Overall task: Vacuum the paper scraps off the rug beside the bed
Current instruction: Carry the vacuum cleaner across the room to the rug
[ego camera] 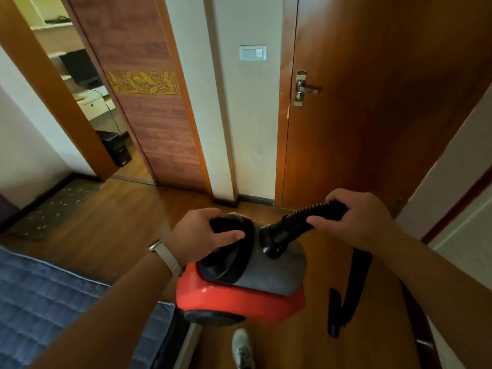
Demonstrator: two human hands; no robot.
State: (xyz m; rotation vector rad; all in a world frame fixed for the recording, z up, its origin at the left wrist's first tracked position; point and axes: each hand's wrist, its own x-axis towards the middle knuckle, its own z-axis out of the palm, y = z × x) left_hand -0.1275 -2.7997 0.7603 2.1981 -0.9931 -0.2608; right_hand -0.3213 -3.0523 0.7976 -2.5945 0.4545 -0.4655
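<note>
A red and grey canister vacuum [255,278] hangs above the wooden floor in front of me. My left hand [202,233] grips its black carry handle. My right hand [356,217] holds the black ribbed hose [295,222] near where it joins the canister. The hose loops down on the right to a black nozzle [336,312]. A dark rug [53,209] dotted with small white paper scraps lies at the far left along the wall. The bed with a blue quilted cover [48,310] fills the lower left.
An open doorway [87,97] at upper left leads into another room. A closed wooden door [372,102] with a metal handle stands ahead on the right. My shoe [242,350] shows at the bottom. Bare wooden floor lies between me and the rug.
</note>
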